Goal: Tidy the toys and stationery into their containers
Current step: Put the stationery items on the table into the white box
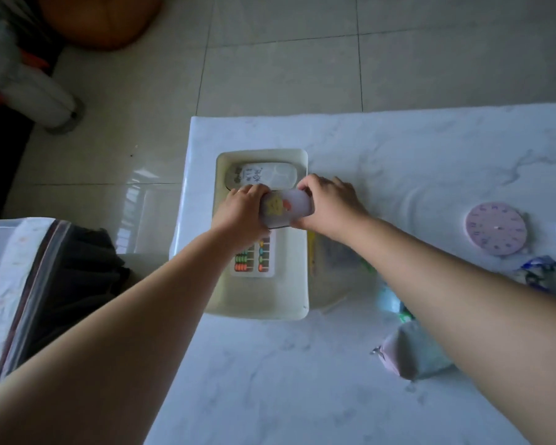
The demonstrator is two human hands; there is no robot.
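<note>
Both hands hold one pencil case (285,209), a flat oblong box with rounded ends, a pale lavender lid and a yellow cartoon figure printed on it. It hangs just above the middle of the cream storage bin (297,252), which stands at the left end of the marble-patterned worktop (398,149). The left hand (243,213) grips the case's left end, fingers curled over the top edge; the right hand (326,202) grips the right end, fingertips folded over its far corner. So the case spans the gap between the two grips, tilted slightly, its printed face up. It looks stiff, light and smooth-sided, likely hard plastic or tin, so holding by the ends suits it and squeezing should not deform it; a hinged lid could spring open if dropped. Under it in the bin lie a white pencil case (260,176) at the far end and a small abacus (254,256) nearer.
</note>
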